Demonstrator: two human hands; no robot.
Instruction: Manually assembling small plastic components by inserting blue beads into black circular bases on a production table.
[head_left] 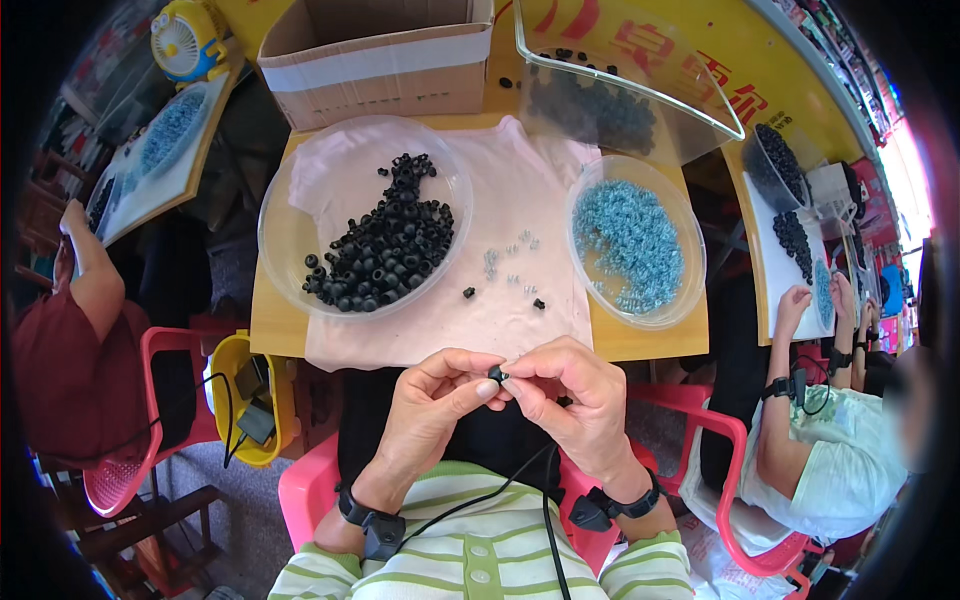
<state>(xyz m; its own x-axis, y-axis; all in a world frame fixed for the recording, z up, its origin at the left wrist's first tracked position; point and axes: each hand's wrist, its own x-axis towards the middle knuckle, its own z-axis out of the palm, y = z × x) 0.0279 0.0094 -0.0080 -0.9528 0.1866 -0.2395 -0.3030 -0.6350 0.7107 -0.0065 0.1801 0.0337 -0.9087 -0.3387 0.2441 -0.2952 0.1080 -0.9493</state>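
Close to my body, just off the table's near edge, my left hand [440, 396] pinches a small black plastic part [496, 373] between thumb and fingertips. My right hand [566, 392] meets it from the other side, its thumb and index finger closed at the part's end; a tiny pale bit shows there, too small to make out. Beyond my hands, several small coil springs [490, 263] and two loose black parts [468, 293] lie on a pale pink cloth [540, 190]. A round clear tray [281, 240] of black parts is at left, and another clear tray [607, 288] of bluish springs at right.
At the back stand an open cardboard box [385, 85] and a tilted clear bin [690, 140] of dark parts. A yellow basket [215, 390] with dark devices sits low at left. Other people work at side tables: one in a dark red top [90, 350], one in a pale shirt [840, 460].
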